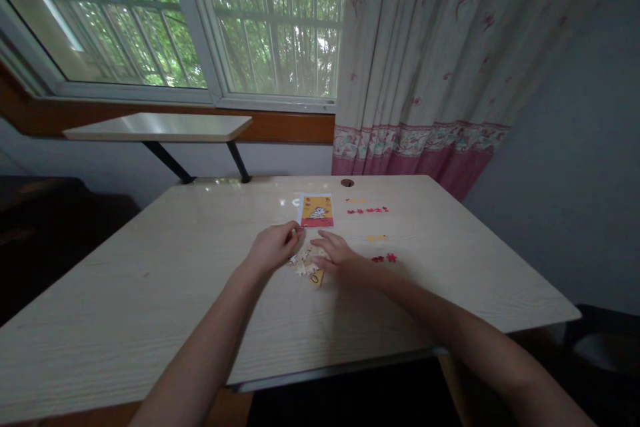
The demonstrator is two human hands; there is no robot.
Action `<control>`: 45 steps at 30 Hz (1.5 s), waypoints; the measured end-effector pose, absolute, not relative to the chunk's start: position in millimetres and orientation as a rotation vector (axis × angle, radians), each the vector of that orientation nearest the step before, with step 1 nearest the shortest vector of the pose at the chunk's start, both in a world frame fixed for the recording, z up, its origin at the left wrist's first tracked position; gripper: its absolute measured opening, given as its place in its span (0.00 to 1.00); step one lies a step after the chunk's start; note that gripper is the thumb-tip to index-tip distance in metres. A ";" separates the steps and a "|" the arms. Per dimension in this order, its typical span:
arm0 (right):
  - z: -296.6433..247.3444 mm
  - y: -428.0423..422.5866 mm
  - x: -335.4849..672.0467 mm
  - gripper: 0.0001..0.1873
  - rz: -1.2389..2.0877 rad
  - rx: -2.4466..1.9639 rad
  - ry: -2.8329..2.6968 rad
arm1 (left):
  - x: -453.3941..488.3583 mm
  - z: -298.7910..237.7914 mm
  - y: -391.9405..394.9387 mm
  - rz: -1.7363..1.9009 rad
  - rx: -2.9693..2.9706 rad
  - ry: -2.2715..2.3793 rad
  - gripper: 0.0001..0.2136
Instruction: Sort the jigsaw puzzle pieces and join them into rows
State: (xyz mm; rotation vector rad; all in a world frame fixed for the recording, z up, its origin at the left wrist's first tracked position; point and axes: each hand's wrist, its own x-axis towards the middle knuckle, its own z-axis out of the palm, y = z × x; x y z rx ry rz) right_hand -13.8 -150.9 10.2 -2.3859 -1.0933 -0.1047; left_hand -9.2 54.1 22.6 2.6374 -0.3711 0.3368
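Note:
A small pile of jigsaw puzzle pieces (301,269) lies on the table, mostly pale side up. At its left edge is my left hand (274,245), fingers curled and thumb bent in. A tiny reddish bit shows at its fingertips, apparently a puzzle piece, partly hidden. Over the pile's right side my right hand (343,259) reaches with its fingers apart, touching the pieces. One yellow puzzle piece (317,277) with dark lines shows at the pile's near edge. Just beyond the hands rests a picture card (318,211), yellow and red with a white animal on it.
To the right lie a row of red pieces (369,211), some yellow pieces (356,201), more yellow pieces (377,238) and a short red row (384,258). The wooden table (175,293) has a cable hole (347,183) and a raised shelf (160,127) at the back.

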 end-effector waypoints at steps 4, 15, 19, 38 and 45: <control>31.6 -183.8 -3.3 0.13 0.088 -2.375 -1.133 | -8.4 20.2 52.5 0.308 2.628 -0.415 0.07; 9.3 -204.2 -9.4 0.09 -0.097 -2.450 -1.187 | -15.7 17.6 29.8 0.307 2.623 -0.565 0.07; 15.9 -203.7 -5.6 0.07 -0.038 -2.474 -1.344 | -16.6 17.1 27.0 0.326 2.632 -0.597 0.08; 24.2 -202.8 22.4 0.09 0.243 -1.937 -0.802 | -24.2 25.3 11.7 0.361 2.488 -0.707 0.08; 22.1 -196.1 9.1 0.10 0.273 -1.808 -0.777 | -32.2 32.8 -5.5 0.271 2.388 -0.629 0.08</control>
